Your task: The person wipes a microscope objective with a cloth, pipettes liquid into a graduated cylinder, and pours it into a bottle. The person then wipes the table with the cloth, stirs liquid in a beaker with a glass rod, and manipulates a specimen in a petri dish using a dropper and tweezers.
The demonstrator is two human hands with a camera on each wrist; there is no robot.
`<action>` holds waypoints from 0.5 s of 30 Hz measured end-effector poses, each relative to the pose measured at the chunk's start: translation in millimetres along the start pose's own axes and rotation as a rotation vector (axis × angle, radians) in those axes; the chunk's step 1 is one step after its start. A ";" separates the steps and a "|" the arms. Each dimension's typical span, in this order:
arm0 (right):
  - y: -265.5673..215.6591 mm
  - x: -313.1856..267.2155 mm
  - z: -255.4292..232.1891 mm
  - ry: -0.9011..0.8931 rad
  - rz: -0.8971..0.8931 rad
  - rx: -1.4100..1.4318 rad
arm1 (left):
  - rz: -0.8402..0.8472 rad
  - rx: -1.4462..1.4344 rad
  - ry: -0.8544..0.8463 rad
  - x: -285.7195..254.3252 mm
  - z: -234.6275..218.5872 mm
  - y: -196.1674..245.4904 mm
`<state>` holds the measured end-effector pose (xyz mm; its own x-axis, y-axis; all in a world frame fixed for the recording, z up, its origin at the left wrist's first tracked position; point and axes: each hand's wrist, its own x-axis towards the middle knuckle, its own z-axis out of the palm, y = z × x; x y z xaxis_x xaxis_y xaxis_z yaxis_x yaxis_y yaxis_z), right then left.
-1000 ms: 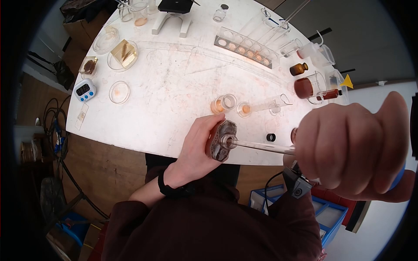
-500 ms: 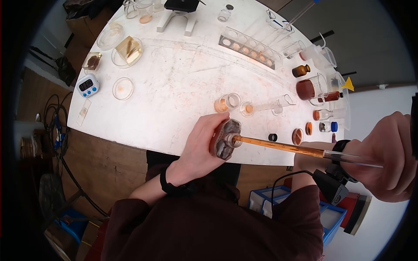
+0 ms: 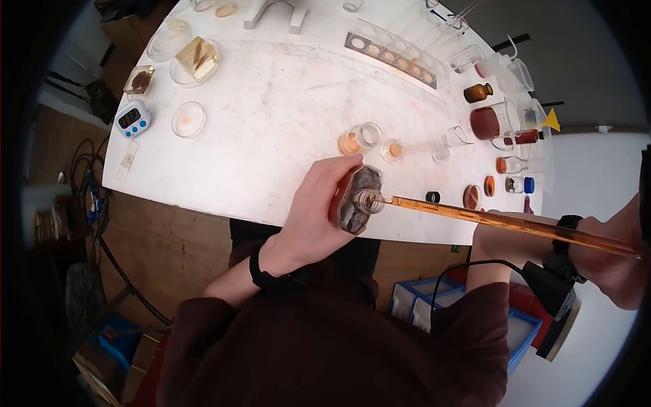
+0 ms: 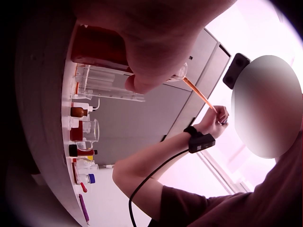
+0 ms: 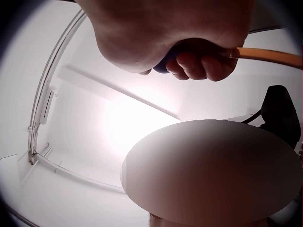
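My left hand (image 3: 312,210) grips a glass bottle (image 3: 354,220) of dark red-brown liquid, its open neck facing up toward the head camera. Out at the right edge of the head view, my right hand (image 3: 614,261) holds the upper end of a long graduated pipette (image 3: 475,216). Orange liquid fills the pipette, and its lower end is right at the bottle's mouth. In the right wrist view, curled fingers (image 5: 191,66) wrap a dark blue part (image 5: 165,62) at the pipette's top, mostly hidden by the hand. The left wrist view shows the pipette slanting up from the bottle neck.
Beyond the bottle stand a small jar (image 3: 351,142) with orange contents and a measuring cylinder (image 3: 447,144). A black cap (image 3: 432,197) lies nearby. Along the right are a beaker (image 3: 485,124), a brown bottle (image 3: 477,93) and petri dishes. A timer (image 3: 132,119) sits left; a test tube rack (image 3: 390,57) stands behind.
My right hand has moved up and away to the right, drawing the pipette outward so that more of its length shows. Orange liquid now shows along it. My left hand keeps gripping the bottle.
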<state>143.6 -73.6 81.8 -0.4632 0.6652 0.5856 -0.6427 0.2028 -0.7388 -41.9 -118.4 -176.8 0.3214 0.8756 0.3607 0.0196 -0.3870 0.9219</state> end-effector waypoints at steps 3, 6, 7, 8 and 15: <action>4.1 0.9 1.3 0.008 0.000 0.007 | 0.023 0.019 0.012 0.4 2.1 -0.7; -15.8 -6.2 -8.6 0.008 -0.005 0.023 | 0.031 0.036 0.023 -0.5 2.5 -1.6; -21.5 -8.0 -11.3 0.007 -0.006 0.030 | 0.034 0.045 0.028 -0.7 2.7 -1.7; -42.3 -16.0 -20.2 0.005 -0.007 0.037 | 0.031 0.047 0.028 -0.7 3.1 -1.8; -95.9 -31.7 -41.8 -0.012 -0.021 0.072 | 0.057 0.066 0.050 -1.7 3.6 -1.4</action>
<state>245.4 -84.1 120.1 -0.4561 0.6529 0.6047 -0.6945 0.1638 -0.7006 -39.1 -120.5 -179.1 0.2762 0.8643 0.4203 0.0657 -0.4533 0.8889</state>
